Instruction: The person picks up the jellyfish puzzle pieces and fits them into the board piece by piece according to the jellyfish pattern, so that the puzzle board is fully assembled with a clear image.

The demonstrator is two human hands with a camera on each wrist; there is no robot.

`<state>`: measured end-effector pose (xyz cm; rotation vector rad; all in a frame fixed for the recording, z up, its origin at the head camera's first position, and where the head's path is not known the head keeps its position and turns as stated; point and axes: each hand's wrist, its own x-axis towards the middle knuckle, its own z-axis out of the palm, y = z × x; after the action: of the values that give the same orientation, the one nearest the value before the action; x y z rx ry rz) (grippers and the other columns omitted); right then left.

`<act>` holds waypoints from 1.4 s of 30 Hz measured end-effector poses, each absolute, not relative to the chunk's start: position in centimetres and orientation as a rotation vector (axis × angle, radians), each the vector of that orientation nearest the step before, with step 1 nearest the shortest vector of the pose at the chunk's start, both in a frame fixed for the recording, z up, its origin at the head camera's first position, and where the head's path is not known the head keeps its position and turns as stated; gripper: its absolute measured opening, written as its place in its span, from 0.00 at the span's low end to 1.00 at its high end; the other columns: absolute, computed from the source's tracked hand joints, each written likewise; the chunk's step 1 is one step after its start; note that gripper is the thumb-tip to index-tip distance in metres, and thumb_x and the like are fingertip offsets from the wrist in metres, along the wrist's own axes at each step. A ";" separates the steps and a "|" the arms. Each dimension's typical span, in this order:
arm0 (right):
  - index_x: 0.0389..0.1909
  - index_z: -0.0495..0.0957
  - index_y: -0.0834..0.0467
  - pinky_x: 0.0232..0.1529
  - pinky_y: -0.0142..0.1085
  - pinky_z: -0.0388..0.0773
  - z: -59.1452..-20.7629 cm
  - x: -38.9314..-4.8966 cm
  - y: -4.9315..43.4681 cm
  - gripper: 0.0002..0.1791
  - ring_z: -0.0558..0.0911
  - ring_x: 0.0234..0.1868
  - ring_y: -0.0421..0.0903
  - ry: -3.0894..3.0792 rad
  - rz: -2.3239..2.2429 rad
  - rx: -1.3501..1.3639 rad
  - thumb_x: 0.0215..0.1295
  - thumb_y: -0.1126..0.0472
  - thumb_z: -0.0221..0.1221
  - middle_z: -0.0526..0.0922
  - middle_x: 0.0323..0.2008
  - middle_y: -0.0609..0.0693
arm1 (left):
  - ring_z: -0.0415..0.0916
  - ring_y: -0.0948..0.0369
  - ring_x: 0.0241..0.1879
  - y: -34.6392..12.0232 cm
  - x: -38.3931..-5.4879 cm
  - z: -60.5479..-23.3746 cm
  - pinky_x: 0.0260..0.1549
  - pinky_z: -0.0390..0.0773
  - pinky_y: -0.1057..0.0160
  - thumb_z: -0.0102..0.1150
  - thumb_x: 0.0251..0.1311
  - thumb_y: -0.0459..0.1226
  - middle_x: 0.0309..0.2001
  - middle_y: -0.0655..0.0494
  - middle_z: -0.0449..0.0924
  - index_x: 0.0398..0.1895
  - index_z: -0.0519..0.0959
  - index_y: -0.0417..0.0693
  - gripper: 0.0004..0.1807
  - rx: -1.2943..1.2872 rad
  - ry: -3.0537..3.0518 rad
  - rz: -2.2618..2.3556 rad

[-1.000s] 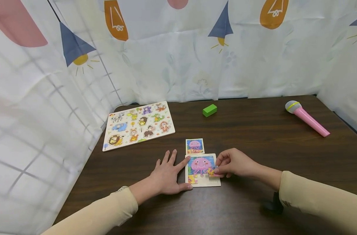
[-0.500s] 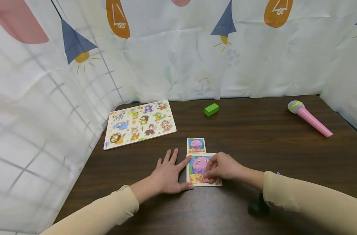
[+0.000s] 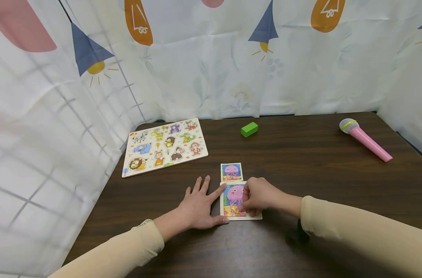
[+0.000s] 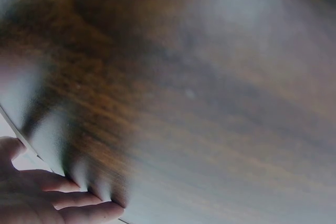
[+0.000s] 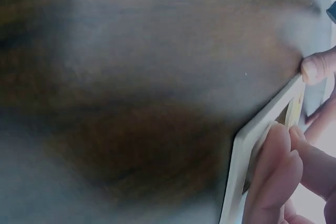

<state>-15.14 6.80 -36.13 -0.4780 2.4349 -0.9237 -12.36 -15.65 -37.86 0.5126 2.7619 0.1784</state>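
Observation:
A square jellyfish jigsaw puzzle (image 3: 234, 195) lies in a pale wooden frame on the table. My left hand (image 3: 201, 211) rests spread on the tabletop, its index fingertip and thumb touching the frame's left side. Over the lower right of the puzzle, my right hand (image 3: 259, 196) has curled fingers and pinches a puzzle piece, which the fingers mostly hide in the head view. In the right wrist view, the right fingertips (image 5: 281, 140) reach inside the frame's rim (image 5: 265, 114). A small jellyfish picture card (image 3: 231, 172) touches the frame's top edge.
An animal peg puzzle board (image 3: 166, 146) lies at the back left. A green block (image 3: 249, 129) sits at the back middle, and a pink toy microphone (image 3: 366, 139) at the back right. Patterned curtains (image 3: 211, 77) enclose the table's back and sides.
My right hand has moved left with the puzzle piece, from the frame's right edge onto the puzzle's lower right. The left hand stays in place. The view shifted slightly.

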 end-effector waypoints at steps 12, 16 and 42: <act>0.14 0.78 0.55 0.18 0.29 0.68 -36.2 -15.4 6.6 0.20 0.74 0.14 0.39 2.532 -0.724 -0.501 0.55 0.55 0.76 0.77 0.10 0.46 | 0.43 0.37 0.81 -15.7 -12.2 -37.8 0.69 0.59 0.30 0.59 0.57 0.71 0.82 0.39 0.46 0.82 0.54 0.70 0.52 0.514 2.763 0.187; 0.14 0.78 0.55 0.18 0.29 0.67 -36.3 -15.4 6.5 0.20 0.73 0.14 0.39 2.546 -0.696 -0.483 0.56 0.54 0.76 0.76 0.11 0.46 | 0.43 0.37 0.81 -15.7 -12.3 -37.9 0.69 0.59 0.30 0.59 0.57 0.71 0.82 0.38 0.46 0.82 0.54 0.70 0.51 0.519 2.765 0.189; 0.68 0.75 0.60 0.62 0.46 0.78 -37.2 -15.0 10.0 0.34 0.76 0.69 0.55 2.624 -0.201 -1.530 0.59 0.77 0.65 0.78 0.68 0.56 | 0.43 0.37 0.81 -15.7 -12.4 -37.9 0.70 0.59 0.30 0.58 0.57 0.72 0.82 0.39 0.46 0.82 0.53 0.70 0.51 0.520 2.760 0.177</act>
<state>-15.03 10.04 -37.17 -1.5305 2.6243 -0.2011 -12.38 -15.71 -37.94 0.5196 2.7598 0.1775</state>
